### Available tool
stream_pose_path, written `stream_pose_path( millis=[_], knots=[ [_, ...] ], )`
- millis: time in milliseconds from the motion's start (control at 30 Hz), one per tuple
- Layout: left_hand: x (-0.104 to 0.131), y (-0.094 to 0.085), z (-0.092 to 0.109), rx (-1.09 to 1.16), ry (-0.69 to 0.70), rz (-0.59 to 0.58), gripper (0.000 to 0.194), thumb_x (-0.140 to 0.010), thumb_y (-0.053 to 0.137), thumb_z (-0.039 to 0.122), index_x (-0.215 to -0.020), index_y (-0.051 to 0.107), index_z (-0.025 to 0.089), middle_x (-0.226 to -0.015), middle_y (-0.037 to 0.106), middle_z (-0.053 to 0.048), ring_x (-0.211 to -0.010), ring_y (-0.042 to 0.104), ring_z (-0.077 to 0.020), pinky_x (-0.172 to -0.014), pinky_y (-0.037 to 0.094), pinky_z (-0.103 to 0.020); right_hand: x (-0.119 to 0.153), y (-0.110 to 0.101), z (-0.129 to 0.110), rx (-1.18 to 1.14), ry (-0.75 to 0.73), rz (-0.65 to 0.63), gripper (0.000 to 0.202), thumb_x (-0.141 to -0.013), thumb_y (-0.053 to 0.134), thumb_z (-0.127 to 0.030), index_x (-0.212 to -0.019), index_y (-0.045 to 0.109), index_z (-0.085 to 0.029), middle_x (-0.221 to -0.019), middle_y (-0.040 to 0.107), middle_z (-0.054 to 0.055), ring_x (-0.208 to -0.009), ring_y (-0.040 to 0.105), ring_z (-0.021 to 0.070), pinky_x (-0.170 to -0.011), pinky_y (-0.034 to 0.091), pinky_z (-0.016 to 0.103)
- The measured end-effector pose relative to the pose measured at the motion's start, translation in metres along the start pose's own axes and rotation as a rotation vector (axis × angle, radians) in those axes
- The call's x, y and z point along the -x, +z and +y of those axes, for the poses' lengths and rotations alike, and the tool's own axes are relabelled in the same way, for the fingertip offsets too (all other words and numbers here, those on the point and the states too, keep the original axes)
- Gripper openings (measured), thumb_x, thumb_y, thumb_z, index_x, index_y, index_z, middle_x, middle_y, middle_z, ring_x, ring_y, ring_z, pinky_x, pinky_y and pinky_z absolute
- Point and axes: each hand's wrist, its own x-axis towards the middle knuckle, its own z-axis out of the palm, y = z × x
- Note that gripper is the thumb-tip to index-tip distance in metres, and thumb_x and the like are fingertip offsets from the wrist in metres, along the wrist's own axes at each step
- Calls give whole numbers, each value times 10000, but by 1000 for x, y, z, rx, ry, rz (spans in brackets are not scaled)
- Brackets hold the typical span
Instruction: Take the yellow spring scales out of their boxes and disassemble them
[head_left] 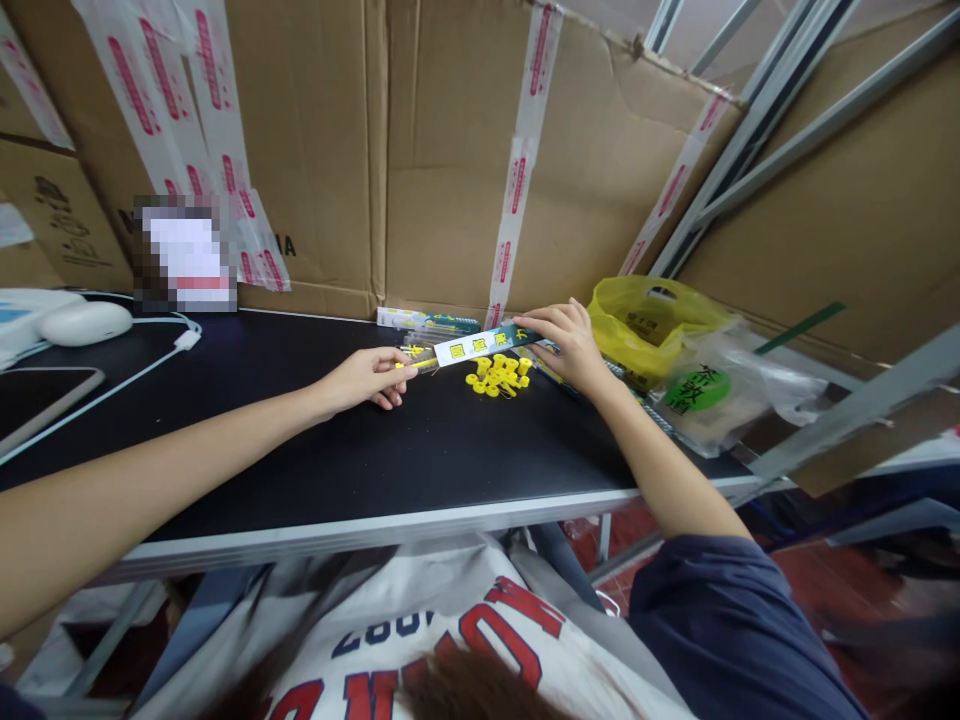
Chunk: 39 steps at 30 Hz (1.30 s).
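Note:
A long narrow box (480, 346), white with yellow characters and dark green at its right end, is held slightly tilted above the black table (360, 450). My left hand (375, 377) pinches a clear sleeve with something yellow in it at the box's left end. Around the dark right end my right hand (566, 343) is closed, its fingers over the top. Several small yellow pieces (499, 375) lie in a pile just below the box. Behind it, another similar slim box (427, 320) and clear tubes lie near the cardboard.
Tall taped cardboard boxes (442, 150) stand behind the table. At right are a yellow plastic bag (649, 325), a clear bag with a green label (697, 390) and a metal frame. At left, a white cable (135, 375), a tablet-like device (45, 400) and a blurred-out screen (187, 260).

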Motion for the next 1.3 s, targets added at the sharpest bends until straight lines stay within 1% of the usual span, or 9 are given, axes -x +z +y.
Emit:
stream_pose_path(
  millis=[200,400,500,633,700,800,900,1133,1300],
  knots=[
    [2,0,7,11,48,79,387,-753,670,508,-901,568,165,-752,648,-13,-578,625,-107,-463,489,-181,1,-2,3,-19,40,-17,392,-909,521,-363,-1295,553,-303,-1206,632,52,-1084,521,245,-1080,229,512],
    [-1,-5,9,47,172,273,318,-825,588,472,-880,547,162,-752,631,-17,-660,636,-125,-468,483,-170,5,-7,20,-24,148,29,391,-904,509,-373,-1272,580,-263,-1177,632,72,-1072,519,255,-1017,321,458],
    [-3,-10,6,75,227,368,279,-853,560,440,-885,540,164,-755,627,-19,-664,635,-128,-448,465,-161,10,-9,33,5,253,37,407,-888,515,-365,-1274,582,-251,-1176,629,78,-1067,522,269,-979,361,455],
    [-5,-12,5,110,235,444,227,-881,525,392,-875,531,166,-757,620,-15,-649,632,-124,-432,457,-159,18,-13,51,71,467,0,447,-850,544,-347,-1269,587,-195,-1136,641,113,-1034,546,290,-920,424,440],
    [-5,-11,6,115,234,447,214,-883,524,379,-877,531,166,-755,618,-13,-645,632,-123,-432,458,-159,23,-16,58,98,574,-71,450,-831,562,-336,-1249,601,-174,-1122,653,128,-1022,570,293,-902,446,428],
    [-4,-10,7,104,230,425,214,-882,532,376,-863,536,163,-754,619,-15,-642,630,-120,-432,458,-155,28,-18,64,138,721,-225,433,-802,596,-341,-1204,634,-182,-1127,669,131,-1012,603,303,-864,472,414],
    [-3,-9,7,101,223,410,203,-891,520,361,-858,538,162,-748,617,-15,-633,627,-115,-430,455,-151,30,-17,65,179,819,-334,425,-800,601,-369,-1179,651,-183,-1124,679,136,-1007,622,312,-836,481,405],
    [-3,-9,6,103,232,393,195,-900,512,357,-872,540,166,-750,617,-14,-636,630,-117,-440,455,-159,31,-3,67,199,827,-392,411,-830,584,-354,-1182,638,-149,-1125,677,159,-1020,624,307,-842,474,393],
    [-1,-8,6,95,233,364,231,-885,528,395,-873,536,164,-744,618,-10,-630,627,-114,-449,456,-163,36,1,71,191,792,-367,446,-827,584,-406,-1178,633,-135,-1113,676,169,-995,623,303,-837,466,402]
  ],
)
